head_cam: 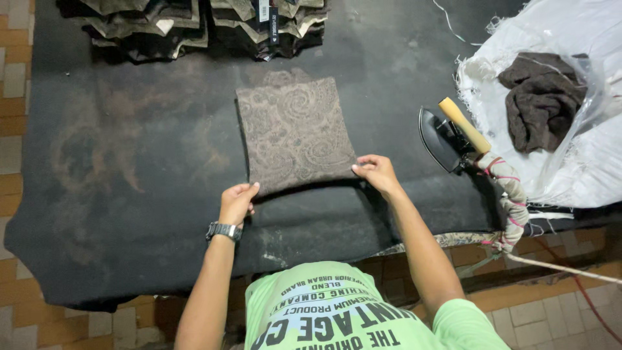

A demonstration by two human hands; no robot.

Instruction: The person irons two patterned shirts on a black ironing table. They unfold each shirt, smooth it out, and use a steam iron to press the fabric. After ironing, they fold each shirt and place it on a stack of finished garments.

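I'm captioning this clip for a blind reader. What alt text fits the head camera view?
Seen from above, a person's left hand and right hand grip the near corners of a folded paisley cloth on a dark padded table. An iron stands at the right beside a white sack; folded cloths are stacked at the far edge.

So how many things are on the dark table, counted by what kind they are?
Folded patterned cloth held by left hand and right hand: 1
Stacks of folded cloth: 2
Iron: 1
White sack holding brown cloth: 1
Total: 5
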